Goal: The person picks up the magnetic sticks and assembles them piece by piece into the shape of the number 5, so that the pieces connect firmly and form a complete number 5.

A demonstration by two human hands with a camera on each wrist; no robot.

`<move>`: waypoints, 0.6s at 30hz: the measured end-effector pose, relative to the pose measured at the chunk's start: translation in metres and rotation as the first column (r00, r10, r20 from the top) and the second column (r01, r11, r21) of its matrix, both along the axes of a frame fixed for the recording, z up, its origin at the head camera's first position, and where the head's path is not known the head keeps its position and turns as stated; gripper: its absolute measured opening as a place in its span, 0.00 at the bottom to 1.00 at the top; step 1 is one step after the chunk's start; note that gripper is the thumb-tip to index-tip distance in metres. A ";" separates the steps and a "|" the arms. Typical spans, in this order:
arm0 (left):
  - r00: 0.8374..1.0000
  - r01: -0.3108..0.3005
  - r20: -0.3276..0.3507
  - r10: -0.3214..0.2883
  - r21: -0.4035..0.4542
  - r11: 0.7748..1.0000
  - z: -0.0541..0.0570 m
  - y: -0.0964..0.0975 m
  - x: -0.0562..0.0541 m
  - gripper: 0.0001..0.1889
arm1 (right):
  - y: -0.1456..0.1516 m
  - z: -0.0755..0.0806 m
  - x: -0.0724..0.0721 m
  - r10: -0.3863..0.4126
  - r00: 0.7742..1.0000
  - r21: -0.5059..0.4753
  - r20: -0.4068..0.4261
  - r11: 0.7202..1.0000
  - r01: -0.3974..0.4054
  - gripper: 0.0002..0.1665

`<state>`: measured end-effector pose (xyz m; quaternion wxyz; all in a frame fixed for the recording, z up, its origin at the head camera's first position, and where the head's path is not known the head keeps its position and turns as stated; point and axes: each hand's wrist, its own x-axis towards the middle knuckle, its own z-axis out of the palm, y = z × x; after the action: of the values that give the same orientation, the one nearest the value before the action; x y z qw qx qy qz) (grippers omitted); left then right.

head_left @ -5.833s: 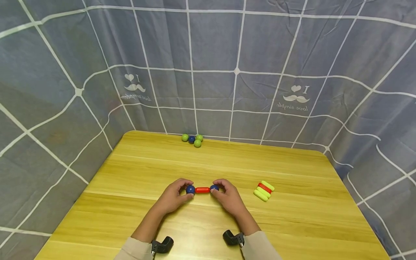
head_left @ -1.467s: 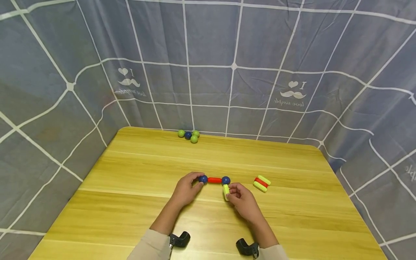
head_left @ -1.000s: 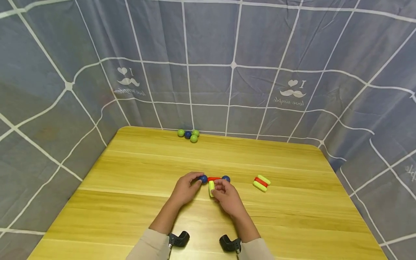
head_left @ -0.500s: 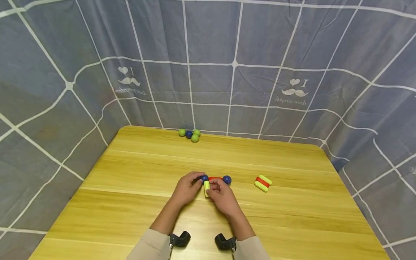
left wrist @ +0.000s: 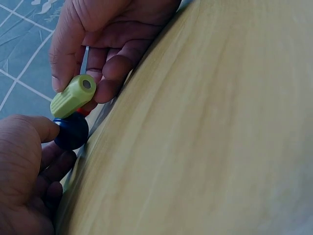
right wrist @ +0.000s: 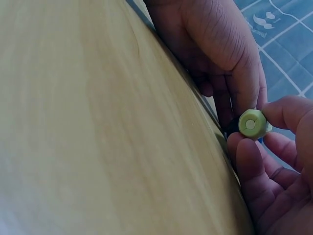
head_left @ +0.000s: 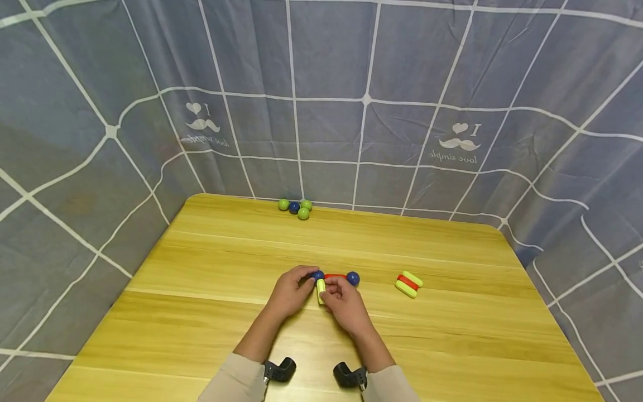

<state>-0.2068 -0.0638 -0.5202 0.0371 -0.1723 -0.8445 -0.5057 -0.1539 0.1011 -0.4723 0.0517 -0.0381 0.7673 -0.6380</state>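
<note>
My left hand (head_left: pixel 291 291) pinches a blue magnetic ball (head_left: pixel 318 275) at the left end of a red magnetic rod (head_left: pixel 335 276). A second blue ball (head_left: pixel 353 278) sits at the rod's right end, and no hand holds it. Between thumb and fingers, my right hand (head_left: pixel 345 304) pinches a yellow-green magnetic rod (head_left: pixel 320 291) that points from the left ball toward me. In the left wrist view the yellow-green rod (left wrist: pixel 73 95), with a metal disc in its end, appears against the blue ball (left wrist: pixel 72 131). The fingers partly cover the red rod.
Near the back edge of the wooden table (head_left: pixel 231 234), several green balls (head_left: pixel 303 214) cluster around a blue ball (head_left: pixel 294 207). To the right lie two yellow-green rods (head_left: pixel 413 278) with a red rod (head_left: pixel 407 282) between them. A grey curtain (head_left: pixel 331 134) surrounds the table.
My right hand left the right blue ball and took a yellow-green rod from the right-hand group. It held the rod at the right ball, then moved it left to the left ball.
</note>
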 end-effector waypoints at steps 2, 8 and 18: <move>1.000 0.003 0.002 -0.003 -0.010 1.000 0.000 0.000 0.000 0.14 | 0.000 0.000 0.000 -0.002 1.000 0.004 -0.006 1.000 0.002 0.18; 1.000 0.003 -0.004 -0.003 -0.012 1.000 -0.001 0.000 0.000 0.14 | -0.001 0.002 0.002 -0.003 1.000 0.025 -0.013 1.000 0.004 0.17; 1.000 -0.001 0.001 0.001 -0.005 1.000 -0.001 0.000 0.000 0.14 | 0.002 -0.030 -0.010 -0.018 1.000 0.046 -0.024 0.999 0.019 0.18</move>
<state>-0.2070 -0.0634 -0.5211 0.0366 -0.1718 -0.8460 -0.5034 -0.1643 0.1030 -0.5023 0.0374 -0.0374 0.7827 -0.6201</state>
